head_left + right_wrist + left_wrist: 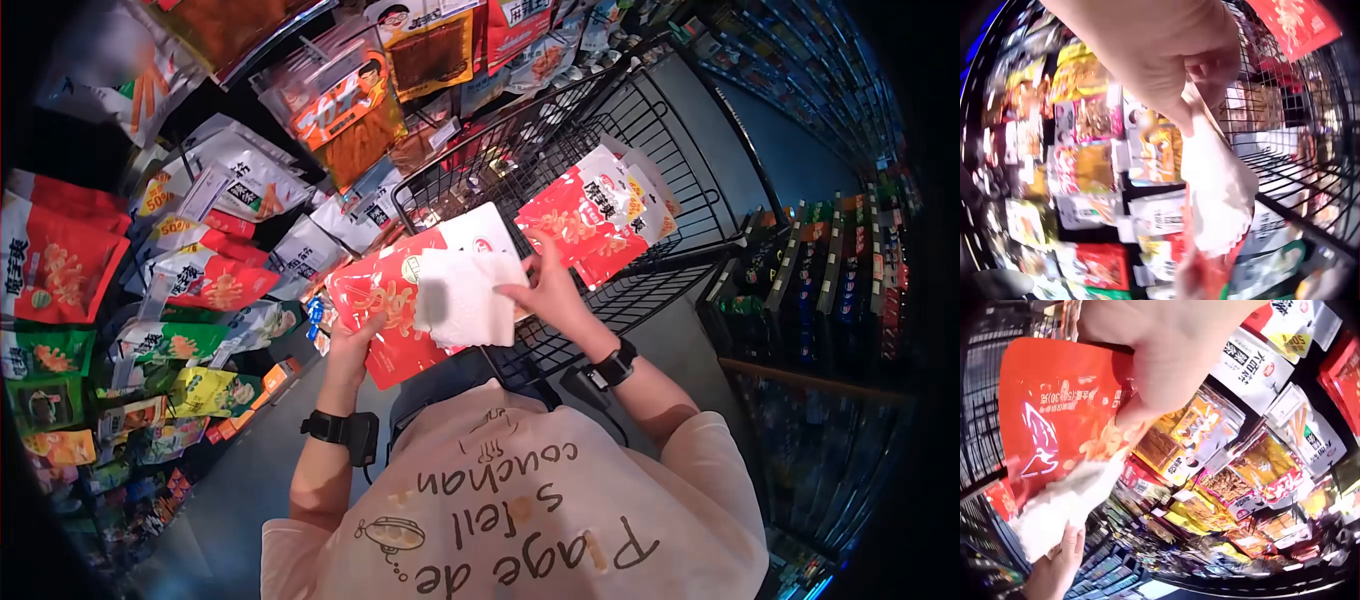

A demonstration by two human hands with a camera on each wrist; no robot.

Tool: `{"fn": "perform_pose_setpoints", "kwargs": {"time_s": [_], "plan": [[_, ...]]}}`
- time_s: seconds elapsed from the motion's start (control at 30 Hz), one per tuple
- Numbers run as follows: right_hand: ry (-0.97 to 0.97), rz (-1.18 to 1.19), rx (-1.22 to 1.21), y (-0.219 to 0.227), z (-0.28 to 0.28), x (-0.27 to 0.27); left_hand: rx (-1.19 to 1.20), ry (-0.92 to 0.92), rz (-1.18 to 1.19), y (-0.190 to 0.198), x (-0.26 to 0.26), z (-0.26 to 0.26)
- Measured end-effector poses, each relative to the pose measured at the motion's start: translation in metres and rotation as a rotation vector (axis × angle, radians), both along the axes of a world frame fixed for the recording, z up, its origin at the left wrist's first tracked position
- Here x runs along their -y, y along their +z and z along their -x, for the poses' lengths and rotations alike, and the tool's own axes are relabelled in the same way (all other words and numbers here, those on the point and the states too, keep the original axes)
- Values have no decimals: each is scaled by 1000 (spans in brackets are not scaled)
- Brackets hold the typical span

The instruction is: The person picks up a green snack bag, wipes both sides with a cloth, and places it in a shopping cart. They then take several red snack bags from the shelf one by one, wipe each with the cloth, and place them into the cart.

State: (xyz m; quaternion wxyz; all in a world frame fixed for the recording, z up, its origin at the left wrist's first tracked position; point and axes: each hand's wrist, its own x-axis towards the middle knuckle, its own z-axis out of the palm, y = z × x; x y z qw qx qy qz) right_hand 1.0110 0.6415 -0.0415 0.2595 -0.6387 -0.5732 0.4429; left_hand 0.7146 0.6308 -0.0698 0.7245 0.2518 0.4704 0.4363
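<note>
My left hand [350, 352] grips the lower left edge of a red and white snack bag [385, 285], its thumb on the front face. A folded white cloth [468, 300] lies over the bag's right part. With thumb and fingers, my right hand [558, 298] pinches the cloth and the bag's edge from the right. In the left wrist view, the bag's red face [1063, 412] shows printed writing, and the cloth [1066, 503] covers its lower end. The right wrist view shows the cloth [1216, 181] hanging below the right hand's thumb [1179, 112].
A black wire shopping cart [640, 120] stands ahead, with several red and white snack bags [590, 215] in it. Hanging snack bags [215, 275] crowd the rack on the left. Shelves of small packets [820, 280] line the right side. Grey floor [230, 470] shows between.
</note>
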Motion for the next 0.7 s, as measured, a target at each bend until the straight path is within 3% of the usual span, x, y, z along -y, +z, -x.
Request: {"fn": "perform_pose_setpoints", "kwargs": {"time_s": [0.03,0.1,0.2,0.37,0.43,0.47,0.5,0.63,0.7], "plan": [[40,-69,156,7,10,5,-113,6,9,-2,3,2],[123,-218,238,-4,17,7,-100,47,22,-3,8,1],[97,-395,412,-36,15,-1,-115,40,7,-10,9,2],[231,-264,392,-65,12,-19,-128,50,4,-3,8,-1],[311,-240,213,-57,10,-22,-144,51,14,-6,6,1],[213,-116,-185,-51,9,-24,-137,52,4,-6,6,1],[103,-5,-285,-31,5,-26,-130,53,-3,-7,7,0],[-124,-312,-453,18,-11,-24,-127,30,34,-8,4,-1],[104,-538,-96,30,-5,-27,-100,69,70,-9,2,-4]]}}
